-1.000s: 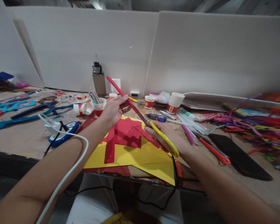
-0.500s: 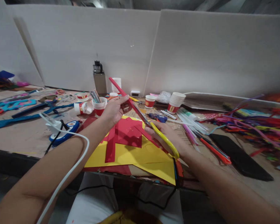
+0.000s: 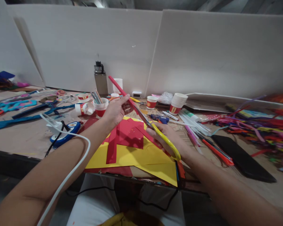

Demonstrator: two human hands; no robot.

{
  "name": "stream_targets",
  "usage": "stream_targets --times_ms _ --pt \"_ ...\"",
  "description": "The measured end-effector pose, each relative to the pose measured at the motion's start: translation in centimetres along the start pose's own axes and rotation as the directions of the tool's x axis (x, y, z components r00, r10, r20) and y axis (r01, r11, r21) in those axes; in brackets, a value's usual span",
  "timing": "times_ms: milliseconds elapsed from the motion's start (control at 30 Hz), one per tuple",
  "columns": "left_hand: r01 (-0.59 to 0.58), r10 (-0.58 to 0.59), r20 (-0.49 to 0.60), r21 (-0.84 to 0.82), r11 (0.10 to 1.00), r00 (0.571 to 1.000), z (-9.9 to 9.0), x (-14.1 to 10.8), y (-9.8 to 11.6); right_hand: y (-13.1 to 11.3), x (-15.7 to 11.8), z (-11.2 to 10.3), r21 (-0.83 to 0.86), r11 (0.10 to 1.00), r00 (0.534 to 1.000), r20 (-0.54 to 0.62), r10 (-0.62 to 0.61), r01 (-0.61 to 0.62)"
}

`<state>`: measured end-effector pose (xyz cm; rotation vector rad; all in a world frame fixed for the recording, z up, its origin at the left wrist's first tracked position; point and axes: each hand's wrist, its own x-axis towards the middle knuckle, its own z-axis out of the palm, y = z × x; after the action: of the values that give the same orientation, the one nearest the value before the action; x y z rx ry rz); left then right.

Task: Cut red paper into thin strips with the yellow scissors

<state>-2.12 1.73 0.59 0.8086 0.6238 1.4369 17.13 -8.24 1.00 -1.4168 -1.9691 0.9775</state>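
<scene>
My left hand (image 3: 118, 110) pinches a narrow red paper strip (image 3: 116, 84), which slants up to the left above the table. In my right hand (image 3: 163, 136) is a pair of scissors with yellow handles (image 3: 166, 141); the blades point up-left and lie along the lower end of the strip. Whether the blades are fully closed is hard to make out. Below both hands, red paper pieces (image 3: 129, 138) rest on yellow paper sheets (image 3: 127, 157). Another red strip (image 3: 111, 150) lies near the front edge of the yellow sheet.
Paper cups (image 3: 151, 102), a cup of pencils (image 3: 100, 108) and a bottle (image 3: 101, 83) stand behind. At right lie a utility knife (image 3: 218, 153), a black phone-like slab (image 3: 244, 158) and colourful pipe cleaners (image 3: 257, 125). A white cable (image 3: 81, 163) crosses my left forearm.
The red strip and my left hand have shifted very slightly up and left. The scissors stay almost where they were, still against the strip's lower end.
</scene>
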Motion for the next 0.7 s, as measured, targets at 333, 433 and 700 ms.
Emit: stream_targets --times_ms 333,433,700 --pt "-0.02 0.022 -0.02 0.083 0.996 1.0 -0.2 0.1 0.1 0.7 0.2 -0.3 -0.108 0.983 0.989 0.002 -0.148 0.147" --pt "-0.017 0.019 -0.016 0.105 0.994 1.0 -0.1 0.0 0.1 1.1 0.4 -0.2 -0.147 0.971 0.981 -0.015 -0.195 0.19" --pt "0.002 0.001 -0.014 0.146 0.989 1.0 0.0 -0.1 0.3 1.1 0.6 0.3 -0.162 0.978 0.988 -0.053 -0.145 0.134"
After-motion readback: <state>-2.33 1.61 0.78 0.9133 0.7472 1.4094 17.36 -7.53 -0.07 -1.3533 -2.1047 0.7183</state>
